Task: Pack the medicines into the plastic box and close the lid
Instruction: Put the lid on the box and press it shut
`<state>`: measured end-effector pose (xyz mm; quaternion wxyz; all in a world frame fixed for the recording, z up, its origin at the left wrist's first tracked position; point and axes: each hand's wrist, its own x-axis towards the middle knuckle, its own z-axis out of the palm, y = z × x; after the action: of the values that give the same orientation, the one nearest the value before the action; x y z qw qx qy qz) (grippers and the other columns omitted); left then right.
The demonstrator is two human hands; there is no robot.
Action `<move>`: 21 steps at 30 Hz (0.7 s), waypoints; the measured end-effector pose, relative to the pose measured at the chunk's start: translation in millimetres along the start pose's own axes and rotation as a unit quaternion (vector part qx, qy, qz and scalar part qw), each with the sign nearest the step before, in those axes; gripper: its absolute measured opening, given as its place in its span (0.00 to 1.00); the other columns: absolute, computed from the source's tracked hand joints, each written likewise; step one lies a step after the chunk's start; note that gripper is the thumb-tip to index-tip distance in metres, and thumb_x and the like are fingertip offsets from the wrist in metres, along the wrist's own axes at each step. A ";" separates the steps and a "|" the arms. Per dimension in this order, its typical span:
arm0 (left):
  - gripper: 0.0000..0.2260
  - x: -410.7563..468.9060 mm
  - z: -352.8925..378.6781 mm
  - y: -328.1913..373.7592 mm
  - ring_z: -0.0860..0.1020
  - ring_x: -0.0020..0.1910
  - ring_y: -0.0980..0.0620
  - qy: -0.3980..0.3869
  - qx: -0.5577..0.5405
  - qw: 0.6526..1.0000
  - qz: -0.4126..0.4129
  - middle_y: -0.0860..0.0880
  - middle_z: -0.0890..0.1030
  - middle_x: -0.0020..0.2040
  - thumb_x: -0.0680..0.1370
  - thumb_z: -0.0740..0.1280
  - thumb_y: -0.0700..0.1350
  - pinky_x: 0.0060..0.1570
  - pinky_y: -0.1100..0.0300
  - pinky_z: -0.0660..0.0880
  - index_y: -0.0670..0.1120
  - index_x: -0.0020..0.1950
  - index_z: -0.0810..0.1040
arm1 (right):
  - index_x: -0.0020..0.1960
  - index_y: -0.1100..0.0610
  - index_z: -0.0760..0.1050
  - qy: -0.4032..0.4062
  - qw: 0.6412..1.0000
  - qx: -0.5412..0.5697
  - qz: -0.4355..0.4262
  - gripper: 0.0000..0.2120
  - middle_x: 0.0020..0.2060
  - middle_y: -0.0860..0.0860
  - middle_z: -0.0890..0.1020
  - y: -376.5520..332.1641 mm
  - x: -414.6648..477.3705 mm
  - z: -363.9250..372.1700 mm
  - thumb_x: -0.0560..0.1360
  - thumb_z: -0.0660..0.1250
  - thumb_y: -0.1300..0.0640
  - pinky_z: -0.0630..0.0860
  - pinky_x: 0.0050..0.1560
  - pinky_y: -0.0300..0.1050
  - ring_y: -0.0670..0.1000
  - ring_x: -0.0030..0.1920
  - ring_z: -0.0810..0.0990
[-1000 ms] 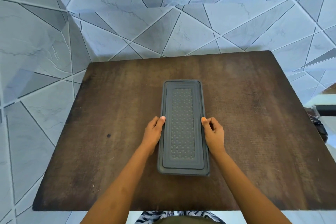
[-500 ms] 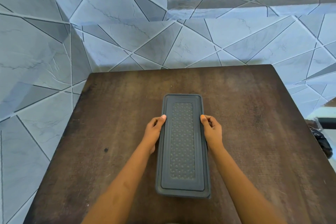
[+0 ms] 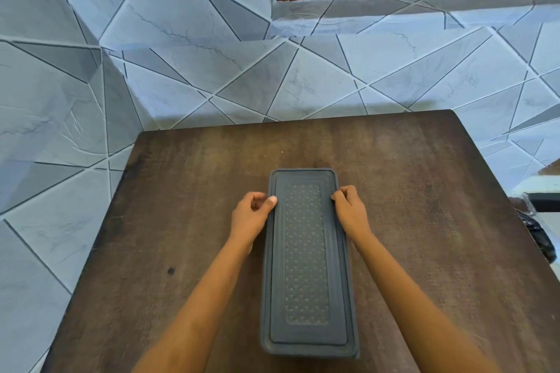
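Left hand: the left hand (image 3: 251, 216) is loosely curled at the left long edge of the lid (image 3: 306, 257), near its far end. The thumb tip lies on the rim; the other fingers are folded in at the side. It presses or pinches the edge and does not wrap around anything.

Right hand: the right hand (image 3: 350, 210) mirrors it at the right long edge, fingers curled, fingertips touching the rim. Whether it truly grips the edge or only pushes on it, I cannot tell.

Lid: dark grey, long and narrow, with a raised dotted panel in the middle. It sits flat on the plastic box (image 3: 309, 353) and looks fully seated along the near edge.

Box position: it stands near the middle of the tabletop (image 3: 424, 221), its long axis pointing away from the person. No medicines are visible outside; the contents are hidden under the lid.

Handling, as I judge: the box seems stiff, thin-walled plastic, probably light, and smooth enough to slide on the wood. The rim may flex a little when pressed.

Where to hold: the two long edges, as now; press along the rim to close it, and hold the side walls for lifting.

Surroundings: a tiled wall (image 3: 181, 70) stands behind the tabletop.
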<state>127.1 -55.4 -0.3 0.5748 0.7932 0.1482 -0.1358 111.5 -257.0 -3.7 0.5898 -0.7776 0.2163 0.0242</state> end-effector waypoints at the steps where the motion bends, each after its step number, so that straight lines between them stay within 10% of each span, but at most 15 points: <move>1: 0.10 5.6 2.6 7.5 0.75 0.47 0.52 0.009 -0.013 1.000 0.001 0.48 0.78 0.46 0.77 0.65 0.51 0.48 0.56 0.73 0.47 0.52 0.77 | 0.44 0.58 0.66 0.004 1.000 -0.002 0.007 0.09 0.36 0.50 0.71 -4.0 6.7 1.9 0.79 0.57 0.54 0.64 0.34 0.41 0.48 0.37 0.69; 5: 0.11 25.3 13.7 36.8 0.71 0.40 0.58 -0.006 -0.107 0.993 -0.044 0.53 0.75 0.41 0.80 0.59 0.53 0.42 0.63 0.69 0.50 0.43 0.76 | 0.48 0.61 0.72 0.014 0.999 0.040 0.022 0.18 0.42 0.52 0.74 -11.6 26.0 9.9 0.79 0.56 0.46 0.68 0.45 0.45 0.50 0.43 0.72; 8: 0.11 37.4 20.5 30.1 0.74 0.52 0.53 -0.024 -0.140 0.986 -0.087 0.51 0.78 0.50 0.78 0.61 0.56 0.57 0.55 0.70 0.51 0.46 0.76 | 0.41 0.64 0.72 0.010 0.997 0.075 0.015 0.20 0.35 0.52 0.72 -10.3 31.0 11.7 0.79 0.57 0.47 0.67 0.40 0.45 0.49 0.38 0.70; 13: 0.17 41.3 27.2 24.3 0.63 0.33 0.56 0.035 -0.095 0.994 -0.041 0.52 0.65 0.33 0.79 0.59 0.55 0.34 0.62 0.60 0.48 0.33 0.65 | 0.32 0.54 0.61 0.001 0.995 0.102 0.000 0.19 0.28 0.48 0.64 -7.6 34.4 11.0 0.79 0.57 0.51 0.62 0.33 0.41 0.46 0.31 0.63; 21: 0.19 35.7 25.7 35.3 0.66 0.32 0.55 0.060 0.021 0.998 0.003 0.52 0.68 0.31 0.81 0.56 0.54 0.34 0.59 0.63 0.50 0.30 0.65 | 0.33 0.53 0.71 0.039 0.997 0.057 -0.037 0.16 0.27 0.48 0.68 -13.1 33.2 10.4 0.79 0.59 0.53 0.65 0.32 0.36 0.44 0.29 0.66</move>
<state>172.6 -87.5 8.9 0.5486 0.8122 0.1774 -0.0891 148.7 -254.9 -4.7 0.6245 -0.7509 0.2112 -0.0403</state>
